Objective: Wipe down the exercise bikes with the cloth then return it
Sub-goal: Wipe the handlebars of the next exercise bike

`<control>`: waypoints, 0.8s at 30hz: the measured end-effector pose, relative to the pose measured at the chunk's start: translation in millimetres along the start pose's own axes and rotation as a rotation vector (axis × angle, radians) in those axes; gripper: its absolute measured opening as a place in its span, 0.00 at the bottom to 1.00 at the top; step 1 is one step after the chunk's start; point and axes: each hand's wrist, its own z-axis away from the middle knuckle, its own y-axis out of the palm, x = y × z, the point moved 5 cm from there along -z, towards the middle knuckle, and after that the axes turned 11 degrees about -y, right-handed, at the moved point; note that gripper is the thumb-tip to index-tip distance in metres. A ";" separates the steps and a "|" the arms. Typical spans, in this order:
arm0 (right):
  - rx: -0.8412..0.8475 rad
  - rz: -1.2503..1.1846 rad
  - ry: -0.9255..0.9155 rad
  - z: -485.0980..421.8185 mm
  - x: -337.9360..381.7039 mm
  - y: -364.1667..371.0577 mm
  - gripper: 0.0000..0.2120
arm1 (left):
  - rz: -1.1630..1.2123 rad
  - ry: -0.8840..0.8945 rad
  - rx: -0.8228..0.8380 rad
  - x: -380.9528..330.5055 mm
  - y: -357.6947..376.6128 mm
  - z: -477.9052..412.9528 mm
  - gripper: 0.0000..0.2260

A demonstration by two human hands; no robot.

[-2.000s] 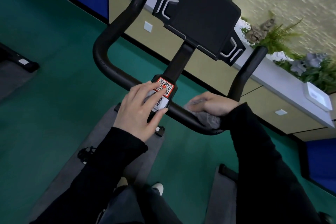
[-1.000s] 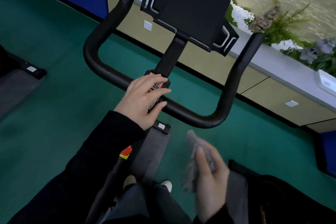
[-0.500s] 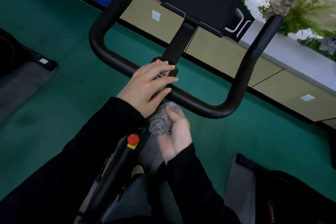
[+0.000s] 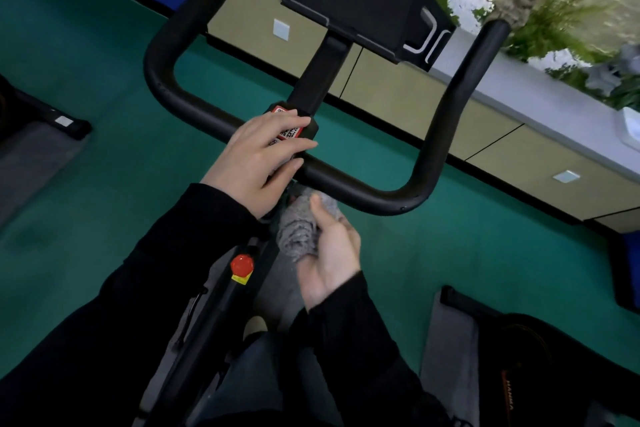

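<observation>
I see my left hand [image 4: 258,158] lying open-fingered on the black tubular handlebar [image 4: 363,189] of the exercise bike, while my right hand [image 4: 332,250] clutches the crumpled grey cloth [image 4: 299,225] just beneath that bar.

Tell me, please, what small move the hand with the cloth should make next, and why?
Probably slide the cloth down the bike's stem: the right hand holds it bunched just under the handlebar, while the left hand rests on the bar's centre.
</observation>
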 end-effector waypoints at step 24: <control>-0.294 0.089 -0.523 -9.2 61.8 -58.6 0.05 | -0.187 0.076 -0.038 -41.0 24.2 -1.9 0.18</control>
